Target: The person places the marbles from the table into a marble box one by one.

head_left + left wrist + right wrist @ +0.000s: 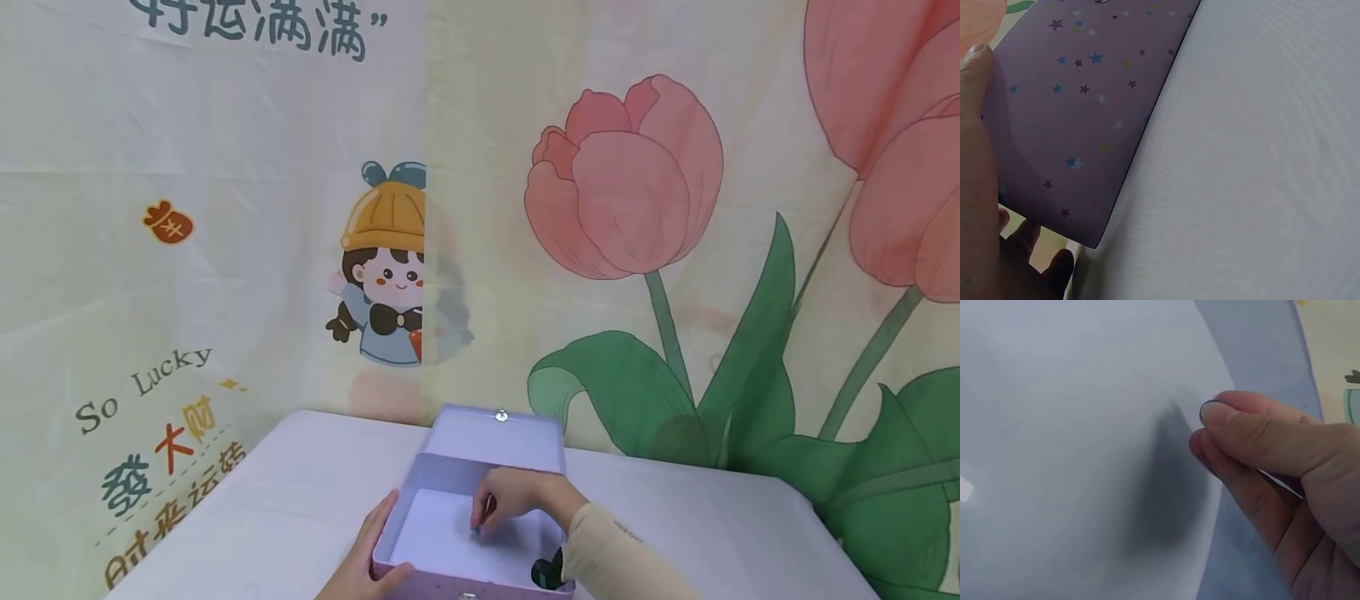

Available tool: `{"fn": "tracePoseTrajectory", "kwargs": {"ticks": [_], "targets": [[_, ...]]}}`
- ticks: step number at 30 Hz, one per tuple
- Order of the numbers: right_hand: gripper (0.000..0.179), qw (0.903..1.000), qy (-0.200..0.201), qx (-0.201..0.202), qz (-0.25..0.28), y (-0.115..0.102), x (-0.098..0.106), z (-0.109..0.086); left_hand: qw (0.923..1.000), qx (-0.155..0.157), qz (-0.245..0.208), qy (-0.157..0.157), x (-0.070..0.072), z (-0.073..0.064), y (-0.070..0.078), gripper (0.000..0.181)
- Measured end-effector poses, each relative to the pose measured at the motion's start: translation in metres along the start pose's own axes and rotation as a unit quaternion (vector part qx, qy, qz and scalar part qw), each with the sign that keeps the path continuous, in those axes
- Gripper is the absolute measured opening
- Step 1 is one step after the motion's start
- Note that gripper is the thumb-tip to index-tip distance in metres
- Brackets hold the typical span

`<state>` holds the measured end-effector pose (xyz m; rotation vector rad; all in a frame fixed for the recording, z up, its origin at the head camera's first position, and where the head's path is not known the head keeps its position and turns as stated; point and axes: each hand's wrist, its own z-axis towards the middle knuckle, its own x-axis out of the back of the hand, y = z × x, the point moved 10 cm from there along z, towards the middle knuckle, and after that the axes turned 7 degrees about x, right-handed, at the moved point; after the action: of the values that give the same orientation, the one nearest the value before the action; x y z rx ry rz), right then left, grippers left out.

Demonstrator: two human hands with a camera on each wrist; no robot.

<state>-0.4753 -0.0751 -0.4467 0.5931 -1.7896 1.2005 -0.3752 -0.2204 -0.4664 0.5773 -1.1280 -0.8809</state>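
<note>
A lilac tin box [465, 575] with a hinged lid [495, 437] stands open on the table, its inside floor pale. My left hand [367, 550] grips its front left corner, thumb on the front and fingers along the left side. Small coloured stars cover the box's outer wall [1079, 112] in the left wrist view. Inside the box, my right hand [513, 493] reaches low over the floor, thumb and fingertips pinched together. A thin dark-blue edge [1202, 411] shows at the thumb tip in the right wrist view; most of that small thing is hidden by the fingers.
The box rests on a white-covered table [697, 517]. Behind it hangs a printed cloth [480, 100] with tulips, a cartoon figure and lettering. A metal latch [502, 415] sits on the lid's upper edge. A black device [546, 572] shows by the right sleeve cuff.
</note>
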Motion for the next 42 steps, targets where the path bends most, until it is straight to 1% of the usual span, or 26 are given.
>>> {"fn": "tracePoseTrajectory", "kwargs": {"ticks": [2,5,10,15,19,22,25,27,29,30,32,34,37,39,42], "targets": [[0.006,0.9998,-0.013,0.002,-0.017,0.001,-0.007,0.003,0.9996,0.019,-0.019,-0.010,-0.003,-0.001,-0.002,0.092],[0.006,0.9993,-0.018,0.002,-0.033,0.002,-0.012,0.007,0.9975,0.049,-0.043,-0.028,-0.007,-0.001,-0.005,0.092],[0.008,0.9977,-0.010,-0.010,-0.066,0.002,-0.010,0.012,0.9940,0.086,-0.049,-0.046,-0.008,-0.001,-0.009,0.093],[0.009,0.9967,-0.010,-0.016,-0.079,-0.003,-0.007,0.013,0.9928,0.096,-0.046,-0.055,-0.006,0.002,-0.010,0.094],[0.010,0.9956,-0.006,-0.011,-0.092,-0.009,-0.004,0.014,0.9932,0.092,-0.048,-0.054,-0.004,0.004,-0.009,0.093],[0.012,0.9959,-0.004,-0.006,-0.090,-0.013,-0.003,0.013,0.9939,0.088,-0.048,-0.046,-0.003,0.005,-0.009,0.092],[0.015,0.9972,0.010,-0.003,-0.074,-0.015,-0.001,0.010,0.9905,0.106,-0.073,-0.047,-0.005,0.002,-0.013,0.089],[0.017,0.9978,0.035,0.009,-0.056,-0.016,0.006,0.004,0.9874,0.120,-0.091,-0.048,-0.007,0.000,-0.015,0.088],[0.018,0.9970,0.070,0.021,-0.028,-0.014,0.015,-0.013,0.9836,0.132,-0.108,-0.059,-0.017,-0.003,-0.015,0.087],[0.019,0.9955,0.090,0.027,-0.012,-0.014,0.021,-0.023,0.9837,0.130,-0.107,-0.062,-0.021,-0.004,-0.014,0.087],[0.019,0.9906,0.132,0.036,0.013,-0.013,0.037,-0.046,0.9861,0.116,-0.100,-0.065,-0.024,-0.004,-0.011,0.089],[0.019,0.9848,0.168,0.034,0.027,-0.011,0.051,-0.070,0.9899,0.099,-0.079,-0.064,-0.023,-0.003,-0.009,0.090],[0.020,0.9762,0.214,0.026,0.028,-0.010,0.065,-0.107,0.9945,0.075,-0.043,-0.059,-0.016,-0.002,-0.005,0.090],[0.019,0.9709,0.238,0.017,0.024,-0.008,0.067,-0.132,0.9964,0.062,-0.020,-0.053,-0.011,-0.001,-0.003,0.090],[0.019,0.9646,0.261,-0.002,0.037,-0.002,0.060,-0.170,0.9975,0.050,-0.001,-0.050,-0.007,0.000,-0.001,0.091]]}}
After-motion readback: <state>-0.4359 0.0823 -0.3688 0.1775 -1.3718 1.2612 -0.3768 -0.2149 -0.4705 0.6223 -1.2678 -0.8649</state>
